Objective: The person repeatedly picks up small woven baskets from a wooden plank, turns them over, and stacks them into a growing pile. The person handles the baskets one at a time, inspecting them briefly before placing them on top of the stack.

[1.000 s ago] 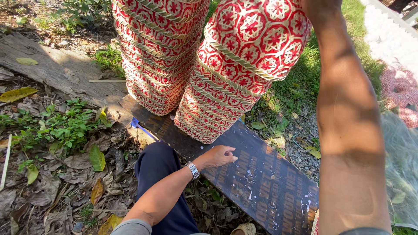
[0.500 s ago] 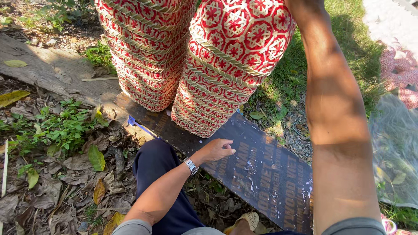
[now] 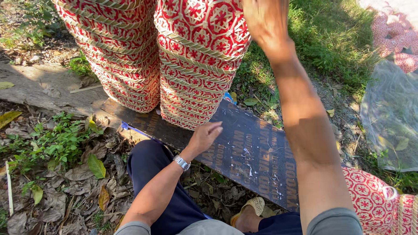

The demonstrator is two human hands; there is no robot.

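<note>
On the dark board (image 3: 257, 152) laid over the ground, two tall stacks of red-and-white woven baskets stand side by side: left stack (image 3: 117, 48), right stack (image 3: 200, 56), touching or nearly so. Left hand (image 3: 204, 135) sits at the foot of the right stack, fingers loosely curled against its lowest basket, grip not clenched on anything. Right hand (image 3: 264, 21) is up at the top right of that same stack, palm toward the weave; can't tell if its grip is closed on the rim or just pressing. My read: stacking is largely done, both columns are built and standing, what's left looks like squaring up the right one. More of the same woven ware (image 3: 374, 200) lies near right, off the board. Surface: worn plank with pale scuffs, resting on dirt. Surroundings: outdoors, dry leaves (image 3: 78, 174) near left, grass (image 3: 331, 43) far right, clear plastic sheet (image 3: 392, 117) at right edge.
</note>
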